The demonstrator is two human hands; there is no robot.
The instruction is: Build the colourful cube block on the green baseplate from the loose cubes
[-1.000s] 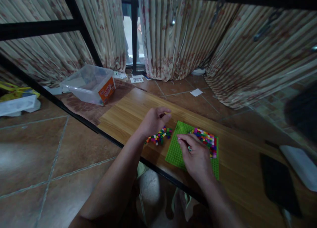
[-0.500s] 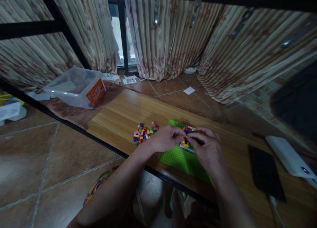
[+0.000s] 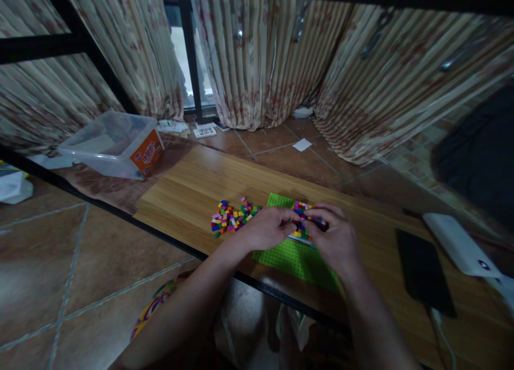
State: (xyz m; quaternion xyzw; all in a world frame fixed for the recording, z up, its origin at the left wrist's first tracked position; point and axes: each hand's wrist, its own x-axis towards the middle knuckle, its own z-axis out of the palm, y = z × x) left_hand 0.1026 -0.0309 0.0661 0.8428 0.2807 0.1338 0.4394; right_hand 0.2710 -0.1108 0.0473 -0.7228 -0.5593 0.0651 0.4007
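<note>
**Both hands on the brick patch, loose bricks waiting at the left**

On the wooden table [image 3: 188, 188], seen from the head camera, a green baseplate [image 3: 295, 257] lies at the near edge, and both hands meet over its far part. The left hand [image 3: 267, 228] comes in from the left with its fingers curled down onto a patch of small coloured bricks [image 3: 300, 225] that sits on the plate. The right hand [image 3: 337, 239] covers the right side of the same patch, fingers bent and pressing or pinching at its far edge. Whether either hand has a single brick pinched between its fingertips I cannot tell (the fingers hide that spot); both are closed down upon the patch rather than spread flat.

Judging by how things lie, the work is only partly done: the bricked patch covers a small part of the plate, the near part of the green is bare, and a heap of loose bricks [image 3: 233, 218] sits on the table just left of the plate, close to the left hand.

Farther left, beyond the table's end, a clear plastic tub [image 3: 114, 145] with an orange label stands on a cloth. At the right of the table lie a black phone [image 3: 423, 273] with a cable at its near end and, just beyond it, a white power bank [image 3: 461, 247]. Striped curtains [image 3: 281, 65] hang across the far side, and a scrap of white paper [image 3: 302, 144] lies on the tiled floor.
</note>
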